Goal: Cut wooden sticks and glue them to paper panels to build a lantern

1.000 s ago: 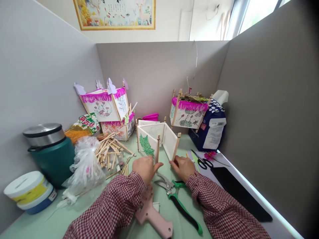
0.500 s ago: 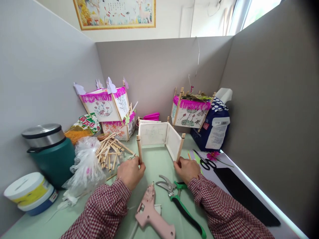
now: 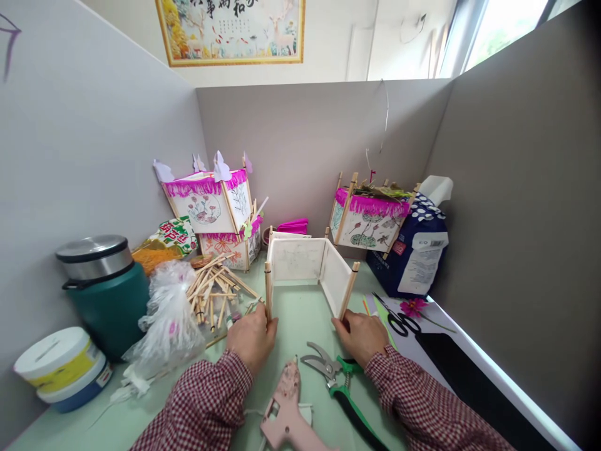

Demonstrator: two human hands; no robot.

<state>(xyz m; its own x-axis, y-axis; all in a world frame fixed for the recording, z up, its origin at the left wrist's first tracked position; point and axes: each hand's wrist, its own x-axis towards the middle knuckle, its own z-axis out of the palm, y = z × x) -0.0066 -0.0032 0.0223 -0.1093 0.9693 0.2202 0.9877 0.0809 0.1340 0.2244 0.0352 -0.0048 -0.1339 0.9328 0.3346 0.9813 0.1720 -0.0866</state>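
A white-panelled frame with wooden sticks at its corners (image 3: pixel 298 262) stands on the pale green table, its near side open. My left hand (image 3: pixel 252 337) pinches the bottom of its near left stick (image 3: pixel 268 289). At the near right stick (image 3: pixel 350 288), my right hand (image 3: pixel 364 335) grips the lower end. Between my forearms lies a pink glue gun (image 3: pixel 286 407), nozzle pointing away from me. Beside it are pruning shears (image 3: pixel 340 382) with green and black handles, blades apart, close to my right wrist.
Left are a pile of wooden sticks (image 3: pixel 216 291), a plastic bag (image 3: pixel 171 313), a teal container (image 3: pixel 106 300) and a white tub (image 3: pixel 61 363). Decorated lanterns (image 3: pixel 204 207) stand behind. At right are another lantern (image 3: pixel 369 222), a blue tissue pack (image 3: pixel 413 250), scissors (image 3: pixel 399 321) and a pink flower (image 3: pixel 414 307).
The view has shifted, so everything appears slightly lower and further right. Both hands keep hold of the frame's near sticks, and the frame stays in place on the table.
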